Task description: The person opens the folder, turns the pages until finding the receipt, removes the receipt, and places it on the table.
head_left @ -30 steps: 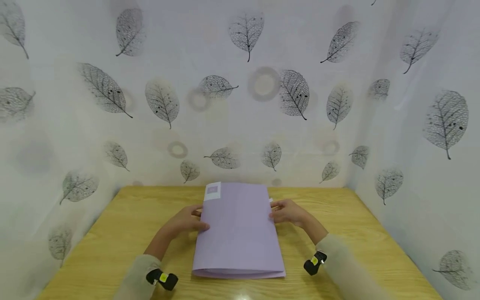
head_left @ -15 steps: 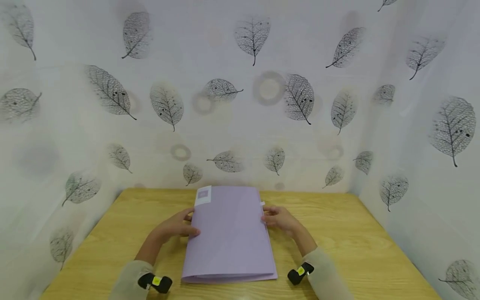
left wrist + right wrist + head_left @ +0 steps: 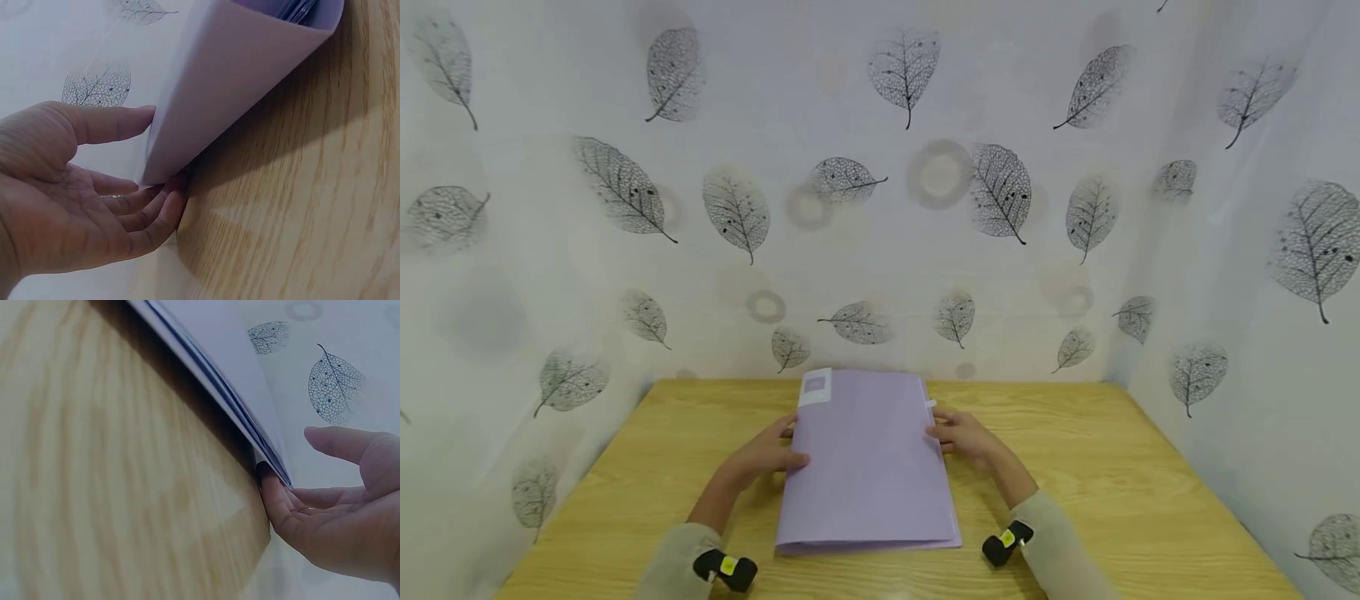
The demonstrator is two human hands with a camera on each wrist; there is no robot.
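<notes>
A lilac document folder [image 3: 865, 467] lies over the middle of the table, with a white label [image 3: 816, 387] at its far left corner. My left hand [image 3: 766, 457] holds the left spine edge, thumb on the cover and fingers tucked beneath. In the left wrist view, papers [image 3: 297, 11] show inside the folder's open end. On the opposite side, my right hand [image 3: 970, 437] holds the right edge from below with curled fingers; the thumb is by the upper side. Layered sheets [image 3: 212, 372] show along that edge in the right wrist view. Fingertips under the folder are partly hidden.
The wooden table [image 3: 1097, 492] extends on both sides of the folder. A pale curtain [image 3: 880, 258] with printed leaves stands behind the table and along its sides. A small white tab [image 3: 931, 403] sticks out at the folder's right edge.
Both hands have shifted the folder to the left, then very slightly back to the right. Their hold at the two edges stays much the same. The head view has also shifted a little.
</notes>
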